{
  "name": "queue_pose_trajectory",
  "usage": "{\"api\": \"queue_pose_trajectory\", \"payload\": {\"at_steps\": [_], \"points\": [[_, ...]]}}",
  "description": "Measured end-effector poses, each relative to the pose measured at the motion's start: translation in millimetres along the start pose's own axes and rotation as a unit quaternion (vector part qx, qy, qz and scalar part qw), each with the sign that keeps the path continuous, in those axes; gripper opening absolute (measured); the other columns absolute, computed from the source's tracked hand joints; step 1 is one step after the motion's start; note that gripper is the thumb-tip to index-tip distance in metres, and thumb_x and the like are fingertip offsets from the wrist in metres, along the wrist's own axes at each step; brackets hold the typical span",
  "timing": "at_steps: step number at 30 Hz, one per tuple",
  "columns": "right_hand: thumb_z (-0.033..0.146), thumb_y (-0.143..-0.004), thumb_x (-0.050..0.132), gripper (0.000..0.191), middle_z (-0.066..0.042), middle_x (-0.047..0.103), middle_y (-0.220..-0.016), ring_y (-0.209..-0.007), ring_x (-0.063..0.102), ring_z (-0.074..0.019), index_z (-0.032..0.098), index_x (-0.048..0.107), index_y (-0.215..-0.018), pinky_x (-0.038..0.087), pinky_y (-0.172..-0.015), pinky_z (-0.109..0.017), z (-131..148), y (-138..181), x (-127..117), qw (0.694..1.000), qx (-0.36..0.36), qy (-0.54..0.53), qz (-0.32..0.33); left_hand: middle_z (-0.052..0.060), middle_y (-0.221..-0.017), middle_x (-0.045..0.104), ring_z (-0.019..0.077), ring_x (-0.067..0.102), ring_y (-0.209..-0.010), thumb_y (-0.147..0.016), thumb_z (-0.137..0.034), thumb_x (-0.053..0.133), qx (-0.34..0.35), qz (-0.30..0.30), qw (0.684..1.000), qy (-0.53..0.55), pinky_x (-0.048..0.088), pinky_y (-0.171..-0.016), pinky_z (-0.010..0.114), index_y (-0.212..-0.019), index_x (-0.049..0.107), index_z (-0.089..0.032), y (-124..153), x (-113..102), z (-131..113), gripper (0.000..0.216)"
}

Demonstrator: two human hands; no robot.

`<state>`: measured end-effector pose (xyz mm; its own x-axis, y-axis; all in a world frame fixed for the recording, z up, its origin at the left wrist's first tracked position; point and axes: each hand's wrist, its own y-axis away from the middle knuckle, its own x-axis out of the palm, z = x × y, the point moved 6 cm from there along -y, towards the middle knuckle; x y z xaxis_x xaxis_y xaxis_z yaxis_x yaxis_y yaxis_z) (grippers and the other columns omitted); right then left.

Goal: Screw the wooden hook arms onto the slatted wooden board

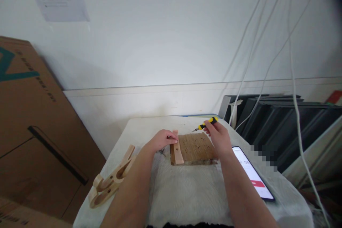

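On the white-covered table lies a brown wooden board (196,148), its top dotted with many small holes. A pale wooden strip (178,153) with a hole in it rests along the board's left side. My left hand (163,139) pinches this strip at its left edge and presses it against the board. My right hand (219,136) grips a small yellow-and-black screwdriver (207,124), raised above the board's far right part. The tool's thin tip points left and down, apart from the strip.
Several curved pale wooden pieces (113,181) lie left of my left forearm. A phone (252,174) with a lit screen sits by my right forearm. A large cardboard box (40,124) stands at left; dark panels (278,128) and white cables (293,78) are at right.
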<state>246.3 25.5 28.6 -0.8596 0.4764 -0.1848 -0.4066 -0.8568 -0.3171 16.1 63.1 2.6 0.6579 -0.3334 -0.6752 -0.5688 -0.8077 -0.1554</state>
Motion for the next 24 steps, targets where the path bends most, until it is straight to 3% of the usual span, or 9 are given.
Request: {"api": "queue_pose_trajectory", "payload": {"at_steps": [2, 5, 6, 8, 14, 17, 21, 24], "points": [[0.055, -0.076, 0.052, 0.042, -0.004, 0.065, -0.068, -0.063, 0.057, -0.017, 0.015, 0.066, -0.081, 0.041, -0.057, -0.028, 38, -1, 15, 0.99, -0.058, 0.066, 0.11, 0.006, -0.085, 0.072, 0.0148, 0.06, -0.075, -0.077, -0.032, 0.062, 0.003, 0.007, 1.0, -0.003, 0.041, -0.07, 0.024, -0.089, 0.073, -0.014, 0, 0, -1, 0.025], [0.044, -0.074, 0.059, 0.029, -0.004, 0.065, -0.072, -0.064, 0.057, -0.0159, 0.016, 0.066, -0.077, 0.04, -0.055, -0.025, 96, -1, 36, 0.946, -0.136, 0.165, 0.245, 0.006, -0.087, 0.071, 0.0154, 0.06, -0.077, -0.078, -0.034, 0.061, 0.005, 0.01, 1.0, -0.013, 0.041, -0.07, 0.024, -0.091, 0.073, -0.014, 1, -1, -1, 0.026], [0.038, -0.074, 0.06, 0.025, -0.004, 0.066, -0.076, -0.064, 0.058, -0.0149, 0.017, 0.065, -0.085, 0.04, -0.055, -0.024, 111, -2, 42, 0.935, -0.145, 0.16, 0.282, 0.006, -0.087, 0.071, 0.0157, 0.06, -0.077, -0.078, -0.034, 0.061, 0.006, 0.011, 1.0, -0.016, 0.041, -0.07, 0.024, -0.092, 0.073, -0.015, 1, -1, 0, 0.027], [0.026, -0.07, 0.062, 0.038, -0.003, 0.067, -0.082, -0.06, 0.059, -0.0129, 0.021, 0.058, -0.107, 0.04, -0.05, -0.022, 130, -4, 53, 0.919, -0.137, 0.153, 0.336, 0.006, -0.088, 0.071, 0.016, 0.06, -0.078, -0.078, -0.035, 0.061, 0.002, 0.01, 1.0, -0.016, 0.041, -0.071, 0.024, -0.093, 0.073, -0.015, 1, -1, 2, 0.028], [0.011, -0.066, 0.056, 0.052, -0.001, 0.065, -0.078, -0.053, 0.058, -0.0112, 0.023, 0.054, -0.116, 0.043, -0.048, -0.021, 122, 5, 82, 0.834, -0.127, 0.201, 0.498, 0.005, -0.089, 0.071, 0.0153, 0.06, -0.078, -0.077, -0.034, 0.061, -0.007, 0.021, 1.0, -0.003, 0.041, -0.07, 0.023, -0.094, 0.073, -0.016, 1, 1, 13, 0.027], [0.011, -0.067, 0.056, 0.048, 0.0, 0.064, -0.073, -0.056, 0.058, -0.0109, 0.022, 0.056, -0.114, 0.042, -0.05, -0.02, 116, 1, 87, 0.827, -0.135, 0.193, 0.511, 0.004, -0.09, 0.072, 0.0146, 0.06, -0.078, -0.078, -0.036, 0.061, -0.011, 0.022, 1.0, 0.0, 0.04, -0.07, 0.022, -0.095, 0.073, -0.018, 1, 1, 16, 0.028], [0.015, -0.064, 0.059, 0.027, 0.0, 0.063, -0.065, -0.055, 0.059, -0.0132, 0.019, 0.06, -0.091, 0.041, -0.047, -0.021, 107, -8, 92, 0.82, -0.12, 0.233, 0.509, 0.003, -0.09, 0.072, 0.0141, 0.06, -0.079, -0.078, -0.035, 0.06, -0.015, 0.03, 0.999, 0.012, 0.04, -0.07, 0.021, -0.096, 0.073, -0.018, 1, 1, 15, 0.028], [0.016, -0.062, 0.061, 0.022, 0.0, 0.063, -0.061, -0.053, 0.059, -0.0152, 0.02, 0.058, -0.083, 0.038, -0.044, -0.022, 99, -11, 94, 0.808, -0.115, 0.279, 0.506, 0.003, -0.091, 0.072, 0.0144, 0.06, -0.08, -0.078, -0.035, 0.061, -0.025, 0.025, 0.999, 0.015, 0.04, -0.071, 0.021, -0.097, 0.072, -0.018, 2, 1, 13, 0.028]]}}
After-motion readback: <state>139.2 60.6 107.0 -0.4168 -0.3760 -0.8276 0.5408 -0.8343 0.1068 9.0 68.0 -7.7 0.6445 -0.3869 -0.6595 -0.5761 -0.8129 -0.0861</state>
